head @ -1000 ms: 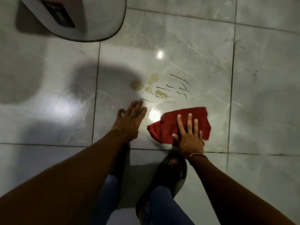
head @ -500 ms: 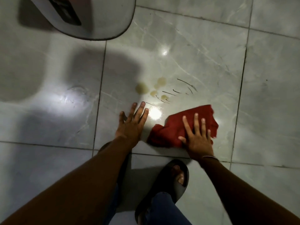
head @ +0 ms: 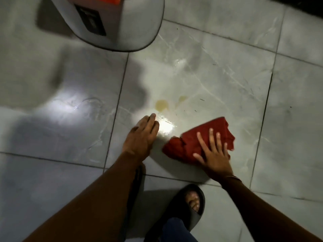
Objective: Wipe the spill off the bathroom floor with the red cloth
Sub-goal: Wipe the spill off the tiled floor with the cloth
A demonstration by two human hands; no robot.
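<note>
Red cloth [head: 195, 144] bunched on grey floor tile [head: 218, 81], pinned under right hand [head: 214, 157], fingers spread flat. Yellowish spill [head: 161, 104] just beyond, w/ left hand [head: 141, 137] flat on tile, fingers together, beside cloth. Black sandal [head: 188, 206] near.

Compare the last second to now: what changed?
Several spill spots and the dark streaks nearest the cloth are gone; two yellowish spots remain. Right hand still presses flat on the cloth, left hand still braces on the floor.
</note>
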